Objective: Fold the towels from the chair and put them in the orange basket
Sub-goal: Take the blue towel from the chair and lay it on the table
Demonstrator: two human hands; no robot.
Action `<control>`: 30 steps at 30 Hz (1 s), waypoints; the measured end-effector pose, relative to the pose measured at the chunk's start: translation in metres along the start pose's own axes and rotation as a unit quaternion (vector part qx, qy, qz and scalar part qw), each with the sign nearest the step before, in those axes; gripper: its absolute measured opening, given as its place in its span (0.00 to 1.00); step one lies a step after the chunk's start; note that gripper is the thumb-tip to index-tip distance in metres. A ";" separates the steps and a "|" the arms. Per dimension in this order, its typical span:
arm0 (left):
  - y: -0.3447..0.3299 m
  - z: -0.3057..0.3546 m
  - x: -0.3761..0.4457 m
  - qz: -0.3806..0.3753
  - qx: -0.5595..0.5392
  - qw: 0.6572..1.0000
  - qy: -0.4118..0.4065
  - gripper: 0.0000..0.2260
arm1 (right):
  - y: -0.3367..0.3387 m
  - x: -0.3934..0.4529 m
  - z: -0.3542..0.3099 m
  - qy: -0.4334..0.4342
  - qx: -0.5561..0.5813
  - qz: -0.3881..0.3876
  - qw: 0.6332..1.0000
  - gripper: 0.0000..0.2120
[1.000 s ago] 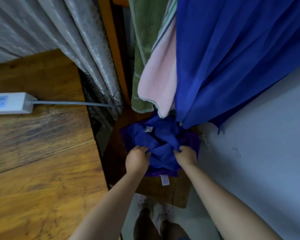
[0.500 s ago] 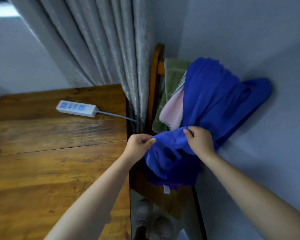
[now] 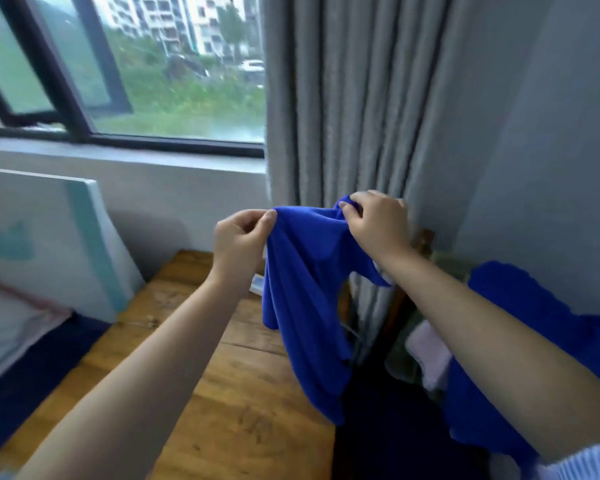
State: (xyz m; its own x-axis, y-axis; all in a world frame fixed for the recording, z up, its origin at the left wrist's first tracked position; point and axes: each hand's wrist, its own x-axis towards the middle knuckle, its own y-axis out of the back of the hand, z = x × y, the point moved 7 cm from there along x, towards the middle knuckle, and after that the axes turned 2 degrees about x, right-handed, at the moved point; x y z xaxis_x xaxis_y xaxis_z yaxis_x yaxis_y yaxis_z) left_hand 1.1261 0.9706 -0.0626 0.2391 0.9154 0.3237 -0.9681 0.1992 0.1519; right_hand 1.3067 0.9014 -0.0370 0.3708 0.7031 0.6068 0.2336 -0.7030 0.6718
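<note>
Up in front of the grey curtain (image 3: 343, 98), the blue towel (image 3: 305, 306) hangs from both hands over the wooden table (image 3: 222, 393), left hand (image 3: 239, 237) pinching one top corner between thumb and forefinger, right hand (image 3: 374, 223) gripping the other with curled fingers. Right of it, the chair (image 3: 425, 240) carries another blue cloth (image 3: 534, 323), with pink and green towels (image 3: 426, 355) beside it.

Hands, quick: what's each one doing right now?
Left hand: pinches the top edge of the blue towel.
Right hand: grips the same edge; the towel hangs between them.

Bare forearms, striped pale sleeve (image 3: 589, 462) at right
</note>
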 end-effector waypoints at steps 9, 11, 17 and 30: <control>0.184 -0.045 0.067 0.040 0.113 0.991 -0.052 0.03 | -0.134 0.023 -0.136 -0.004 0.084 -0.054 0.995 0.13; 0.208 -0.091 0.075 -0.019 0.162 0.986 -0.023 0.04 | -0.184 0.009 -0.140 -0.047 0.068 -0.100 0.992 0.11; 0.209 -0.248 0.028 -0.262 0.272 0.918 0.120 0.09 | -0.308 -0.085 -0.097 -0.200 0.038 -0.280 0.938 0.11; 0.247 -0.421 -0.064 -0.218 0.372 0.844 0.320 0.11 | -0.367 -0.279 -0.030 -0.448 -0.087 -0.430 0.779 0.15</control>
State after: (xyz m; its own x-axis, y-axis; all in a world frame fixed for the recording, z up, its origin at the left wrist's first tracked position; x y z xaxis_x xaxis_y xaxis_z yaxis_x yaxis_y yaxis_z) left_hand 0.8401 1.1087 -0.4386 0.2410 0.8605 -0.4489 -0.4265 0.5094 0.7474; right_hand 1.0901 0.9660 -0.4400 0.6409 0.4931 -0.5883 0.6461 0.0673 0.7602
